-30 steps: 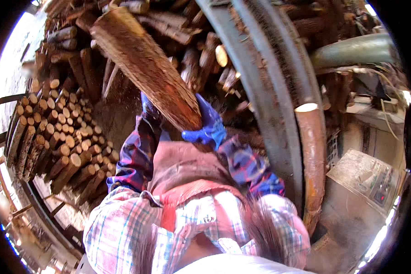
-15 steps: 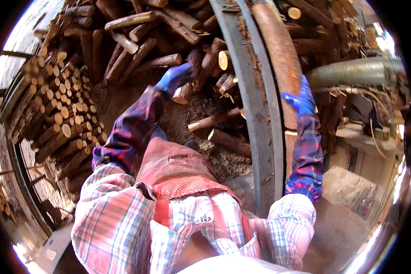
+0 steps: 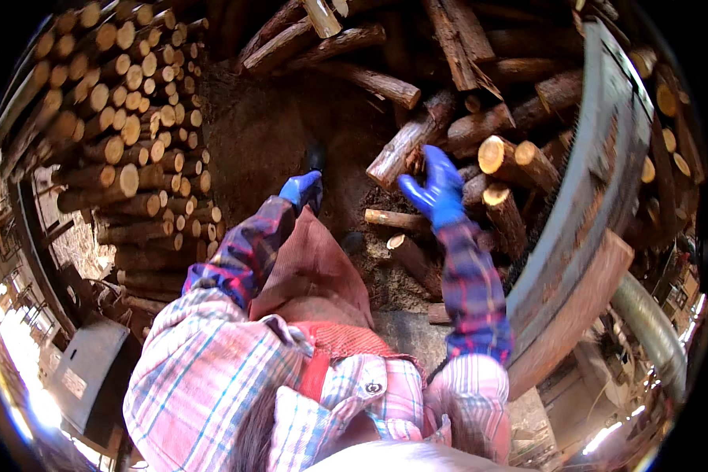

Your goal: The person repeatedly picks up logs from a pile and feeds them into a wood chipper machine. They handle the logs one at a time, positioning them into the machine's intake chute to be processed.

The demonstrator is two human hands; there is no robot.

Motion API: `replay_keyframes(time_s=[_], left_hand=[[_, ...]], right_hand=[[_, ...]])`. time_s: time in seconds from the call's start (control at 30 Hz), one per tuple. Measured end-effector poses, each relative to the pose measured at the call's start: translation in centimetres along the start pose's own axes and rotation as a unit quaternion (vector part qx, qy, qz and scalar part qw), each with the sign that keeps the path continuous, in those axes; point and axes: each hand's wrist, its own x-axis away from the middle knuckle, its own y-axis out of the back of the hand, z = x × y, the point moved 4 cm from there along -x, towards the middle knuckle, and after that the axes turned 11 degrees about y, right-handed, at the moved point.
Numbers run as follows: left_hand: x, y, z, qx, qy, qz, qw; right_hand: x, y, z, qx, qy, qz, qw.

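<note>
text: none legible; pale label (image 3: 74,383) on grey panel (image 3: 96,352): too small to read

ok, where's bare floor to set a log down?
Dirt floor between the left stack and loose logs, ahead of the left hand. Crowded: around the right hand, logs right up to the metal channel.

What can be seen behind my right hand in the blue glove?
Behind the right hand, a thick log shows at its upper left and a thin log at its lower left. The hand covers whatever lies directly behind it.
</note>
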Motion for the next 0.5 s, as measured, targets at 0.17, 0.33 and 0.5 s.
replay_keyframes(time_s=[0.17,0.33,0.5], left_hand=[[-4.9,8.2,-0.4,0.089,0.112,0.016,0.990],[-2.9,22.0,10.6,0.289,0.228,-0.224,0.903],[-0.9,25.3,16.1,0.199,0.371,-0.277,0.864]], right_hand=[[-15.8,-17.9,-15.1,0.179,-0.074,0.328,0.924],[-25.5,-25.1,-21.9,0.251,-0.076,0.368,0.892],[-27.3,-27.8,-25.9,0.215,-0.054,0.405,0.887]])
